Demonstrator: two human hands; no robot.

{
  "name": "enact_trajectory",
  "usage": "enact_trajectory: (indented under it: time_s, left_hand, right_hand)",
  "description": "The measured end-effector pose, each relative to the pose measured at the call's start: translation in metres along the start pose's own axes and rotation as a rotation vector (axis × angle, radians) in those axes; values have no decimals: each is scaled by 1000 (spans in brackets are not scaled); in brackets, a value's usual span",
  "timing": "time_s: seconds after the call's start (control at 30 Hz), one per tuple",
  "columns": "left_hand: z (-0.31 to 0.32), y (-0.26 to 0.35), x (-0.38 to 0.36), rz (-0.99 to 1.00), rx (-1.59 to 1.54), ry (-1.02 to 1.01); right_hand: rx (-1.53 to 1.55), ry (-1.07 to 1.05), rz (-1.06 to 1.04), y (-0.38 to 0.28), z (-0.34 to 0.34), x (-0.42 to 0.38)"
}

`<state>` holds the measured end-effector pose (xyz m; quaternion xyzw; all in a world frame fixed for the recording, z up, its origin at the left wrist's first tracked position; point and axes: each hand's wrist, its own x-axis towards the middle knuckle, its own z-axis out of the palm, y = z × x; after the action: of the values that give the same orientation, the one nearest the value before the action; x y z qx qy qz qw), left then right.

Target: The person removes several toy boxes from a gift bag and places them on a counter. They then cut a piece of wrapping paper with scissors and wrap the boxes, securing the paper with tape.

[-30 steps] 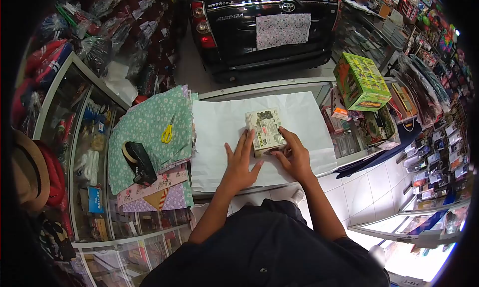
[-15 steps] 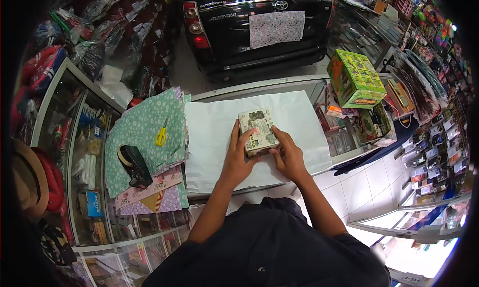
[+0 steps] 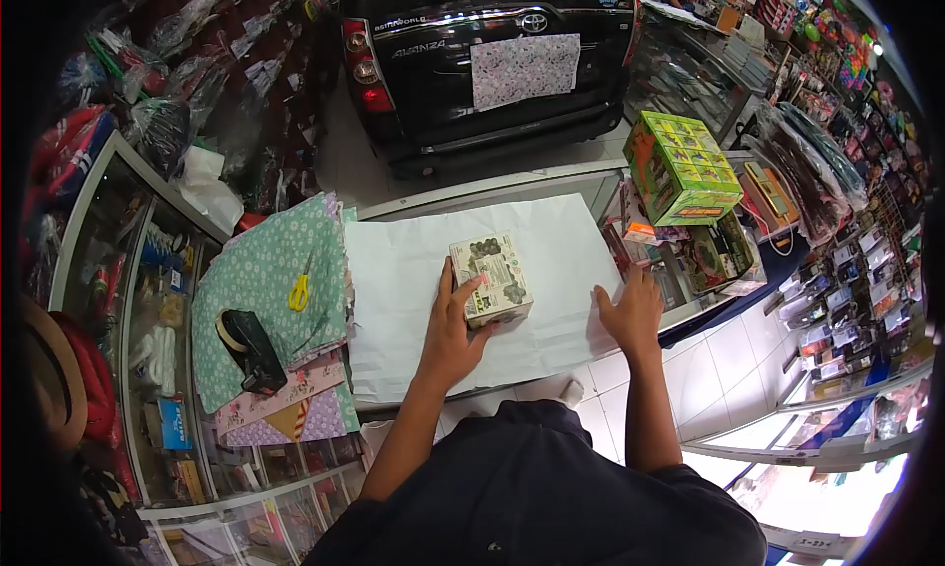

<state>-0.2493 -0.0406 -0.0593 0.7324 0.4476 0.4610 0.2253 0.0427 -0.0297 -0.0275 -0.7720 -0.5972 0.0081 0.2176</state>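
Observation:
A small printed cardboard box [image 3: 504, 276] with dark pictures on its top sits on a sheet of white paper [image 3: 394, 340]. My left hand [image 3: 455, 320] grips the box by its left side, fingers along the edge and over the top, thumb at the near side. Over at the paper's right edge, my right hand [image 3: 632, 315] is open, its thumb apart from the fingers and nothing in it. The paper is spread over a glass counter [image 3: 463, 200].
To the left, green floral wrapping sheets [image 3: 256, 271] bear yellow scissors [image 3: 299, 292] and a black tape dispenser [image 3: 254, 353]. A green-yellow carton [image 3: 681, 172] stands at the right beside an orange small box [image 3: 640, 232]. Beyond the counter is a parked black car [image 3: 423, 84].
My right hand has let go of the box and moved right to the paper's edge. My left hand still holds the box. The view has shifted slightly.

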Motion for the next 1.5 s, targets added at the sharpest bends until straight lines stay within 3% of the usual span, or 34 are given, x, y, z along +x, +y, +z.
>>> enact_trajectory:
  time_s: [0.03, 0.07, 0.1, 0.2, 0.37, 0.43, 0.47, 0.57, 0.7, 0.8, 0.93, 1.07, 1.17, 1.33, 1.37, 1.43, 1.5]
  left_hand:
    - [0, 1, 0, 21, 14, 6]
    - [1, -1, -1, 19, 37, 13]
    - [1, -2, -2, 15, 37, 11]
    - [3, -5, -2, 3, 15, 14]
    - [0, 0, -2, -11, -10, 2]
    - [-2, 2, 0, 33, -38, -6]
    - [-2, 2, 0, 31, -41, -5]
    - [-1, 4, -1, 15, -47, -4]
    - [-2, 6, -1, 9, 2, -2]
    - [-2, 6, 0, -3, -2, 1]
    - [-1, 2, -3, 56, 65, 19]
    - [4, -16, -5, 78, 122, -11]
    - [-6, 7, -3, 23, 67, -18]
    - [-13, 18, -5, -62, -113, -48]
    - [-13, 17, -2, -55, -110, -42]
    - [-14, 14, -3, -120, -483, -15]
    - [-9, 6, -4, -138, -520, 44]
  right_hand:
    - [46, -103, 43, 12, 6, 5]
    - [68, 29, -22, 30, 24, 9]
    - [67, 25, -21, 40, 21, 13]
    - [278, -266, 144, 34, -4, 29]
    - [392, -273, 26, 52, -8, 41]
    - [747, -523, 39, 39, -34, 42]
    - [831, -494, -60, 20, -53, 36]
    - [777, -512, -38, -28, -87, 24]
    - [740, -327, -360, -69, -72, 5]
    - [462, -328, -456, -116, -88, -9]
    - [410, -320, -463, -141, -75, -21]
    - [314, -568, -402, -147, -79, -19]
    - [419, -443, -437, -123, -47, -19]
    - [459, -288, -747, -103, -32, -31]
    - [459, -282, -754, -103, -31, -30]
    - [471, -303, -711, -102, -30, -33]
    - [475, -291, -719, -101, -27, -36]
